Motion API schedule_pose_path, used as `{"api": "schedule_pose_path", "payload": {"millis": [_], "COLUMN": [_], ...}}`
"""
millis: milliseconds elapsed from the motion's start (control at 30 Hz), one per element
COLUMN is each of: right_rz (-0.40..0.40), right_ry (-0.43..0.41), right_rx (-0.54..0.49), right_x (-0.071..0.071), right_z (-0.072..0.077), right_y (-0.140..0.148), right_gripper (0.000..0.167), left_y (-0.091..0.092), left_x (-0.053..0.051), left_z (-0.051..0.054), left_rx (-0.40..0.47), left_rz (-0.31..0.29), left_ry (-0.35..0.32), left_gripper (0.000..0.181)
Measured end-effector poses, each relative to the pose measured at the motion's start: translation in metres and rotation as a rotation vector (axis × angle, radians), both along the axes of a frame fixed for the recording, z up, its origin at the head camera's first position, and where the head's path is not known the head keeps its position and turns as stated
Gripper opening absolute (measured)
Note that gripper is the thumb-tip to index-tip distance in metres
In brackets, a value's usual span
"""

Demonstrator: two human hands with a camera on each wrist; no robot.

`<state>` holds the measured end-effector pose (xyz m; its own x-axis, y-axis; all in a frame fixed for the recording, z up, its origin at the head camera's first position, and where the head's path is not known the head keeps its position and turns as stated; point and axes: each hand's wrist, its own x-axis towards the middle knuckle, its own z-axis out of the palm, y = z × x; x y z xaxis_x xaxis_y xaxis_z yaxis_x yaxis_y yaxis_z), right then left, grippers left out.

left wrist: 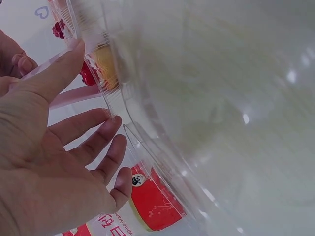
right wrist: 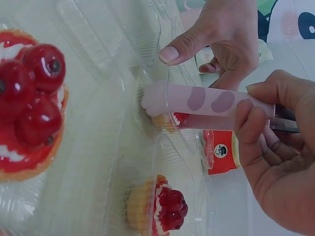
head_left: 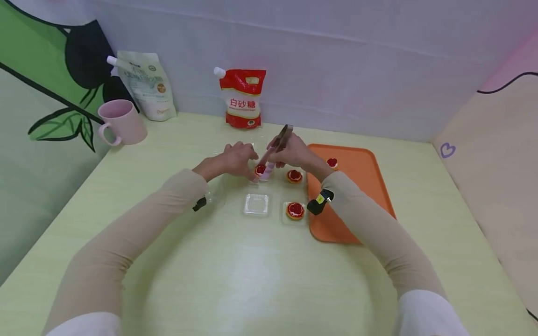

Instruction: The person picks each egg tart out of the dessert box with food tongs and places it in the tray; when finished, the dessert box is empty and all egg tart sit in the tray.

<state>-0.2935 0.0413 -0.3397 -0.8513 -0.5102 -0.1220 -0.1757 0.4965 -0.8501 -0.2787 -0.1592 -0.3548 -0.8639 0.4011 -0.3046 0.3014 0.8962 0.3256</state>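
Note:
My right hand [head_left: 293, 151] grips metal tongs [head_left: 282, 136] with pink paw-shaped tips [right wrist: 197, 100]. Between those tips is a small tart [head_left: 260, 170] topped with red berries, low inside a see-through plastic box [left wrist: 115, 101]. Beside it, my left hand [head_left: 238, 160] has its thumb and fingertips at the box's edge. In the left wrist view, the fingers of the left hand [left wrist: 64, 157] are spread and loosely bent. Two more berry tarts, one mid-table [head_left: 294, 176] and one nearer [head_left: 295, 211], sit in see-through boxes to the right.
Another see-through box [head_left: 257, 205] stands in front of my hands. An orange tray [head_left: 349, 224] lies on the right with a berry tart [head_left: 332, 163] on it, under my right arm. Along the back are a red sugar pouch [head_left: 244, 98], a pale pouch [head_left: 149, 88] and a pink mug [head_left: 123, 123].

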Motion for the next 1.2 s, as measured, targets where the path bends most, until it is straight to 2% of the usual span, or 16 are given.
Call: {"api": "schedule_pose_path", "payload": {"millis": [267, 533, 1000, 1200], "right_rz": [-0.028, -0.073, -0.266, -0.335], "right_ry": [0.012, 0.052, 0.123, 0.163], "right_rx": [-0.059, -0.162, -0.143, -0.087], "right_x": [0.002, 0.002, 0.004, 0.006], "right_z": [0.003, 0.015, 0.041, 0.043], "right_y": [0.008, 0.032, 0.121, 0.159], "right_gripper": [0.024, 0.024, 0.029, 0.033], "left_y": [0.000, 0.000, -0.001, 0.000], "left_x": [0.001, 0.002, 0.002, 0.003], "left_z": [0.002, 0.002, 0.002, 0.003], "left_rx": [-0.005, -0.007, 0.010, 0.012], "left_rz": [0.007, 0.006, -0.007, 0.009], "left_ry": [-0.008, -0.012, -0.022, -0.032], "left_gripper": [0.072, 0.072, 0.072, 0.072]}}
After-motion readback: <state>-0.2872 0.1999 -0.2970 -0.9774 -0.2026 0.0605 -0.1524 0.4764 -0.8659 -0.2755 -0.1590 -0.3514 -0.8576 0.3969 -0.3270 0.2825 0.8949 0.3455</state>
